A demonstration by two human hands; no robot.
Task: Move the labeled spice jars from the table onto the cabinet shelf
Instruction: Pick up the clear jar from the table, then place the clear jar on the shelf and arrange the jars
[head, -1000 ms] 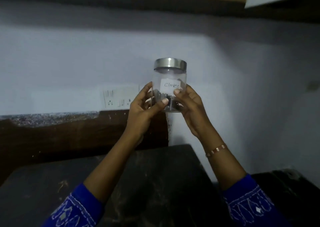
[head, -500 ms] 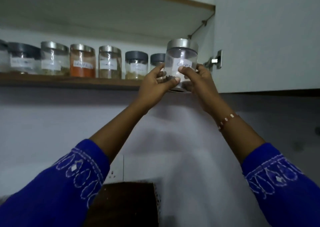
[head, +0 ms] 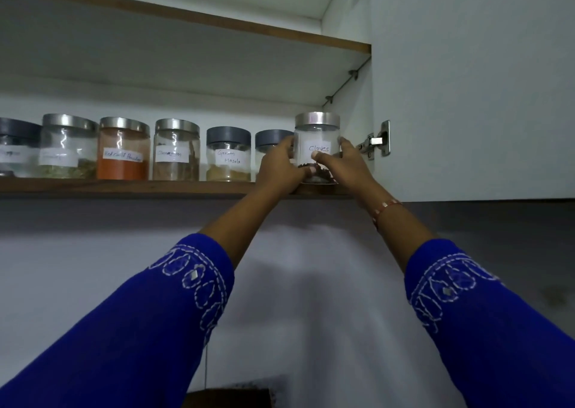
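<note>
Clear round glass jar with brushed steel lid and white paper label handwritten "Cloves" (head: 316, 146), dark cloves pooled at the bottom, at the right end of the brown wood-edged cabinet shelf (head: 124, 187), base at the front lip; whether fully set down cannot be told

Gripped from both sides: left hand (head: 280, 168) curled round its left wall, right hand (head: 345, 165) curled round its right wall, right thumb across the label's lower edge

Left of the Cloves jar, in a row along the same shelf:
- grey plastic-lidded jar (head: 270, 141), mostly hidden behind the left hand
- grey-lidded clear jar labelled "Garam Masala" (head: 228, 154), tan powder
- steel-lidded jar of brown sticks (head: 176, 150), label blurred
- steel-lidded jar of orange-red powder (head: 123, 147), label partly legible as "Red chilli Powder"
- steel-lidded jar of greenish leaves (head: 69, 146), label unreadable

Right of the Cloves jar, metal hinge (head: 375, 141) on the smooth white cabinet door (head: 466, 80)

Blue sleeves stitched with white looped embroidery (head: 199, 280), beaded bracelet (head: 384, 209) on the right wrist
</note>
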